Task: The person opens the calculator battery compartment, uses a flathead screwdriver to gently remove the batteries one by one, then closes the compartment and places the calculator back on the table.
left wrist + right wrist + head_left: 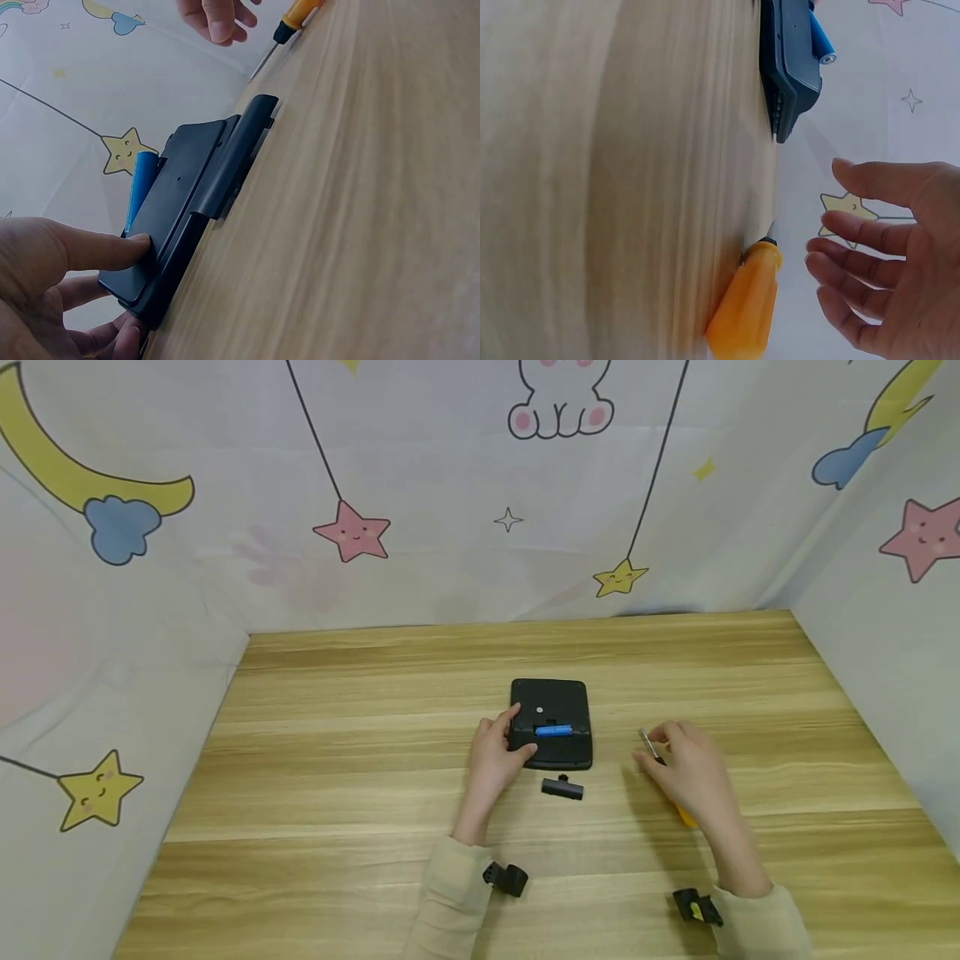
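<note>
Left hand on the black plastic device, right hand holding nothing.
From where I stand, the rounded, flat black plastic device lies on the light wood-grain table, the left hand pinching its left edge, thumb pressed on the upward face and fingers at the side. A slim blue cylindrical battery lies crosswise at the slot in that face; I can't tell if it is fully seated. Just beside the device's near edge rests a small curved black plastic piece with a tab. To the right, the right hand hangs with its fingers loosely spread, just above and apart from a screwdriver with an orange handle and metal shaft, lying on the table.
</note>
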`<control>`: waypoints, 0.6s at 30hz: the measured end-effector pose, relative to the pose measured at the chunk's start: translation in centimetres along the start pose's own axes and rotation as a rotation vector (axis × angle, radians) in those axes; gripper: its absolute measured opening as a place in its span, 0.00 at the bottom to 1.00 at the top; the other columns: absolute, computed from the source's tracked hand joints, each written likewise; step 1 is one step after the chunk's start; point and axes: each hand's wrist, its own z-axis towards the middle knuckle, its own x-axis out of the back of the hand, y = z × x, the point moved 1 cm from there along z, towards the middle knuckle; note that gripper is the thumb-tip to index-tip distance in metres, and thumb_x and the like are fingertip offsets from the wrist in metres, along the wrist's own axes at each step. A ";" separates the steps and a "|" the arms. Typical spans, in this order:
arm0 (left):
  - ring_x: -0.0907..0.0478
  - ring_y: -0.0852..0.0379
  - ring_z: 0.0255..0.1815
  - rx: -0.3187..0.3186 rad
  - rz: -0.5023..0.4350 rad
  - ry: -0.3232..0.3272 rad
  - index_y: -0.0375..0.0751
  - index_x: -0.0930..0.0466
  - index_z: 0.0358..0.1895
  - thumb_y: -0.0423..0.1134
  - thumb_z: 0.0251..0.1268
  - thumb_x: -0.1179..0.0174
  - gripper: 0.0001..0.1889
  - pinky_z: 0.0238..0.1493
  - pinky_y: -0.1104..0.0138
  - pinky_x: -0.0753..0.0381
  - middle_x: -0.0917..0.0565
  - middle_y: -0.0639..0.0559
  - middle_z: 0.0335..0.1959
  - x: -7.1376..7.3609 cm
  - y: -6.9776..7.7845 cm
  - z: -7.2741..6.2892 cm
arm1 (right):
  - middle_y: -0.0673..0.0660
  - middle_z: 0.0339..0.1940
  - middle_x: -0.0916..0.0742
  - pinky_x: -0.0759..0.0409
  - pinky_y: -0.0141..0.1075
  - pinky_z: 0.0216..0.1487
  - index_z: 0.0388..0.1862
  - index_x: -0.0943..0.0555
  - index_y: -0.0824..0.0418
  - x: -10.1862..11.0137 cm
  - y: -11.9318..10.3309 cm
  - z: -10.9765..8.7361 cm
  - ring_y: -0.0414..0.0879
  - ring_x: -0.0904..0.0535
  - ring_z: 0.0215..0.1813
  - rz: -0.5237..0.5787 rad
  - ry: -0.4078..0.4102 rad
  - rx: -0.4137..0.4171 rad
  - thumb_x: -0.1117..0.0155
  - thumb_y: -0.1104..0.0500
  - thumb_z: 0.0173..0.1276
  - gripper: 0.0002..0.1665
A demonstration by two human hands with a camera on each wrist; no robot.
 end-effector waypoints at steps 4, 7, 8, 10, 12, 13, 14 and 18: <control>0.37 0.55 0.32 0.008 0.000 -0.003 0.47 0.30 0.68 0.36 0.54 0.30 0.35 0.33 0.69 0.38 0.29 0.44 0.38 0.0 0.0 0.0 | 0.68 0.43 0.17 0.26 0.54 0.47 0.43 0.21 0.70 -0.5 -0.4 0.3 0.62 0.22 0.45 0.002 -0.017 0.033 0.31 0.55 0.60 0.20; 0.37 0.55 0.32 0.008 -0.004 -0.003 0.47 0.30 0.68 0.36 0.53 0.30 0.35 0.33 0.69 0.38 0.29 0.44 0.38 0.0 0.0 0.0 | 0.67 0.44 0.17 0.27 0.55 0.50 0.44 0.21 0.69 -0.8 -0.7 0.4 0.62 0.23 0.48 0.016 -0.032 0.047 0.31 0.55 0.61 0.20; 0.37 0.55 0.32 0.008 -0.005 -0.004 0.47 0.30 0.68 0.36 0.53 0.30 0.35 0.33 0.69 0.38 0.29 0.44 0.38 0.0 0.0 0.0 | 0.67 0.44 0.17 0.27 0.55 0.51 0.45 0.21 0.69 -1.0 -0.9 0.5 0.62 0.23 0.49 0.024 -0.039 0.051 0.32 0.55 0.61 0.20; 0.37 0.55 0.32 0.008 -0.005 -0.004 0.47 0.30 0.68 0.36 0.53 0.30 0.35 0.33 0.69 0.39 0.29 0.44 0.38 0.0 0.0 0.0 | 0.66 0.45 0.17 0.27 0.54 0.52 0.46 0.22 0.69 -1.1 -1.2 0.6 0.62 0.24 0.50 0.035 -0.049 0.063 0.32 0.55 0.62 0.20; 0.38 0.55 0.32 0.009 -0.002 -0.005 0.47 0.30 0.68 0.36 0.53 0.30 0.35 0.32 0.69 0.39 0.30 0.44 0.37 0.0 0.0 0.0 | 0.65 0.46 0.17 0.27 0.54 0.52 0.47 0.22 0.68 -1.3 -1.5 0.8 0.61 0.24 0.50 0.044 -0.053 0.081 0.32 0.56 0.62 0.20; 0.38 0.55 0.32 0.009 -0.002 -0.005 0.47 0.30 0.68 0.36 0.53 0.30 0.35 0.32 0.69 0.39 0.30 0.44 0.37 -0.1 0.0 0.1 | 0.65 0.46 0.17 0.27 0.54 0.52 0.47 0.22 0.68 -1.4 -1.7 0.8 0.61 0.24 0.50 0.045 -0.053 0.090 0.32 0.56 0.62 0.20; 0.38 0.55 0.32 0.011 -0.001 -0.006 0.47 0.30 0.68 0.36 0.53 0.30 0.35 0.33 0.69 0.39 0.30 0.45 0.37 -0.1 0.0 0.1 | 0.65 0.46 0.17 0.26 0.53 0.51 0.47 0.22 0.68 -1.5 -1.9 0.9 0.60 0.23 0.50 0.046 -0.052 0.100 0.32 0.56 0.62 0.20; 0.38 0.55 0.31 0.010 -0.003 -0.004 0.47 0.30 0.68 0.36 0.53 0.30 0.35 0.32 0.69 0.39 0.30 0.44 0.37 -0.1 0.0 0.1 | 0.64 0.46 0.17 0.25 0.52 0.51 0.49 0.22 0.66 -1.9 -2.6 1.2 0.59 0.23 0.49 0.046 -0.051 0.143 0.31 0.56 0.61 0.21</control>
